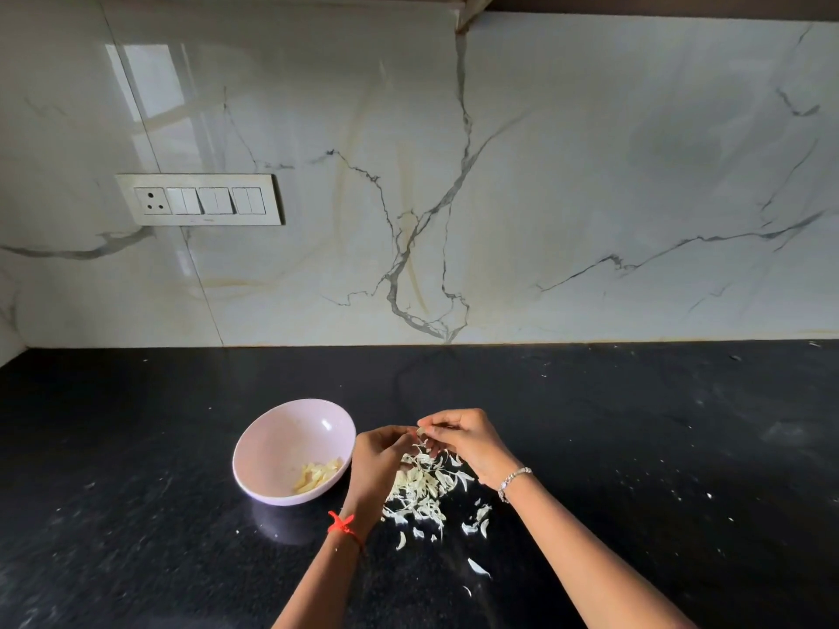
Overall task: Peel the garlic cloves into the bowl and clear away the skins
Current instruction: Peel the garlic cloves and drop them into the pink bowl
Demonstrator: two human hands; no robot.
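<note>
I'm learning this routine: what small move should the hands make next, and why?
Probably finish pulling the skin off the clove pinched between left hand and right hand, letting it fall on the skins pile; the bowl beside it holds only peeled cloves.

Worktop: black speckled stone worktop (635, 447), glossy, running back to a white marbled wall.
Bowl: pale pink bowl (286, 442), upright on the worktop, left of centre.
Skin pile: pile of garlic skins (420, 488), directly on the stone just to the right of the bowl, apart from it.
Strays: loose skins (476, 524) near the pile's front right edge; a single skin (477, 567) lies further forward.
Debris: fine white specks (708, 494) dotted over the right side.
</note>
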